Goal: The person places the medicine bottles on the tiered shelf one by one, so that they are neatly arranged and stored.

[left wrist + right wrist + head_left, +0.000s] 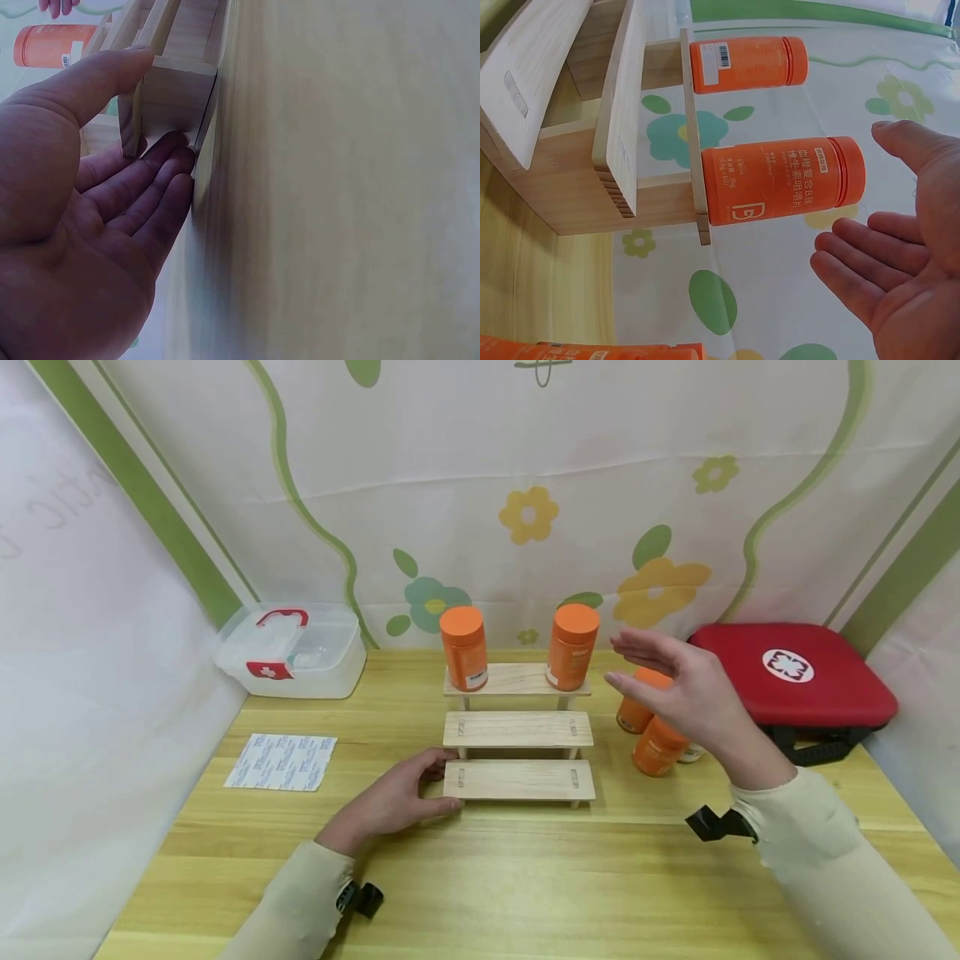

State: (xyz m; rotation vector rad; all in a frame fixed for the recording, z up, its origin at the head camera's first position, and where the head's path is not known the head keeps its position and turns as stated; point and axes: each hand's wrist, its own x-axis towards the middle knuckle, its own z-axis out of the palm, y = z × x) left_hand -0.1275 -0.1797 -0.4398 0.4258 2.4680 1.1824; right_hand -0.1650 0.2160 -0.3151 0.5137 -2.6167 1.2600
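A three-step wooden shelf stands mid-table. At the left end of its lowest step, my left hand holds the board; the left wrist view shows the thumb at one edge and the other fingers by the side panel. Two orange bottles stand upright on the top step: a left bottle and a right bottle. My right hand hovers just right of the right bottle, apart from it, with fingers extended and thumb spread. Beneath this hand, more orange bottles stand on the table, partly hidden.
A red first-aid case with a black handle lies at the right back. At the left back stands a clear plastic box with a red handle. A printed white packet lies left of the shelf. A patterned cloth hangs behind the table.
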